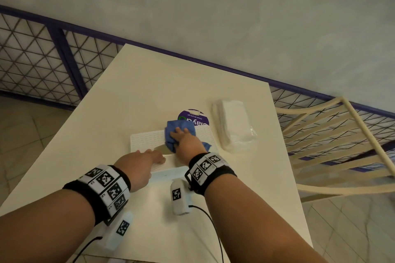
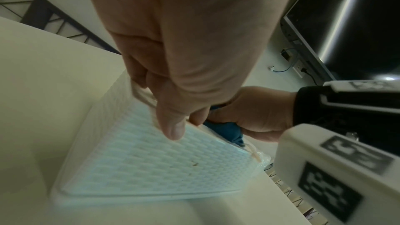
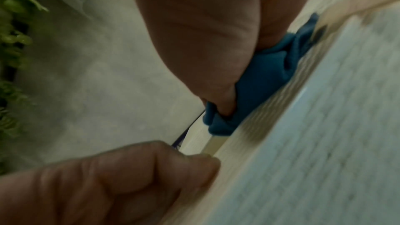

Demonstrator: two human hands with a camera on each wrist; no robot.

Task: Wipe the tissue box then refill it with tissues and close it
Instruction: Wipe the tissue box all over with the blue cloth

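Observation:
The white woven-pattern tissue box [image 1: 145, 140] lies on the table, its oval slot [image 1: 162, 148] facing up. My left hand [image 1: 156, 156] grips the box's near edge; the thumb [image 2: 173, 126] presses its side face [image 2: 151, 168] and the fingers curl over the top. My right hand [image 1: 181, 133] holds a bunched blue cloth [image 1: 171, 134] pressed on the box's top, towards its far right. The cloth [image 3: 259, 78] shows under the palm in the right wrist view, against the box [image 3: 324, 143]. A wrapped pack of white tissues [image 1: 233, 126] lies right of the box.
A round purple printed item [image 1: 193, 118] lies just behind the box, partly hidden by the cloth. The cream table [image 1: 149, 83] ends near a purple railing with mesh [image 1: 32, 60]. A cream chair [image 1: 331, 134] stands close at the right.

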